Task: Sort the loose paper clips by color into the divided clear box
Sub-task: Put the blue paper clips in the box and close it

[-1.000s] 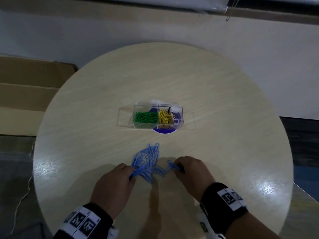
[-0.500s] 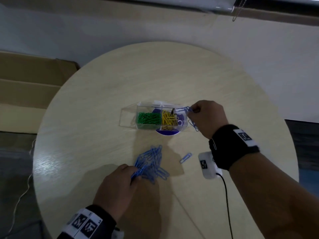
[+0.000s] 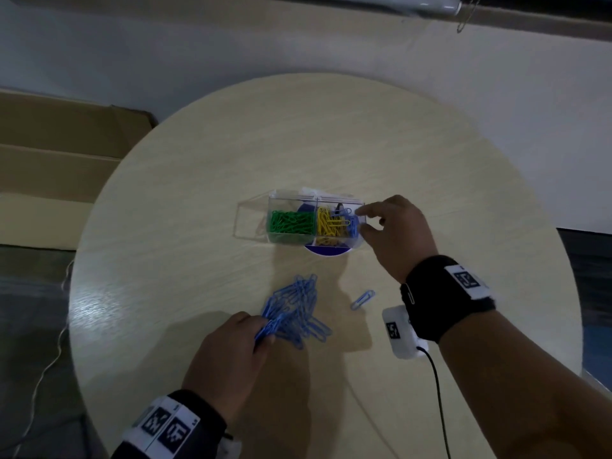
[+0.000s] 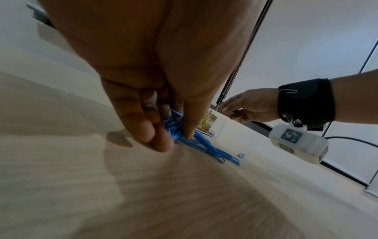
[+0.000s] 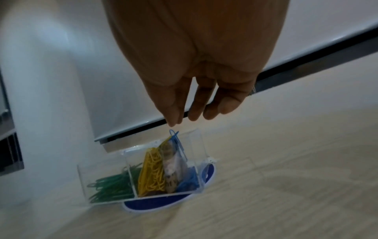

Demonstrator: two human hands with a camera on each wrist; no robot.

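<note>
The divided clear box (image 3: pixel 278 197) (image 5: pixel 196 139) stands mid-table with green clips (image 3: pixel 292 222) (image 5: pixel 111 184) on its left, yellow clips (image 3: pixel 329 223) (image 5: pixel 152 174) in the middle and blue clips (image 3: pixel 351 223) (image 5: pixel 189 181) on its right. My right hand (image 3: pixel 362 220) (image 5: pixel 188 116) hovers just over the box's right end, fingers loose and holding nothing. A pile of loose blue clips (image 3: pixel 294 308) (image 4: pixel 204 145) lies nearer me. My left hand (image 3: pixel 263 332) (image 4: pixel 174 137) pinches the near end of that pile. One stray blue clip (image 3: pixel 362 299) lies to the pile's right.
The box sits on a blue round disc (image 3: pixel 326 250) (image 5: pixel 163 203) on the pale round wooden table (image 3: pixel 463 226). Its open clear lid (image 3: pixel 251 220) juts out to the left. A flattened cardboard box (image 3: pixel 59 160) lies off the table's left edge. A wall is behind.
My right hand carried blue clips from the pile up to the box and let them go in the right compartment; one clip was left on the table. The left hand stayed on the pile.
</note>
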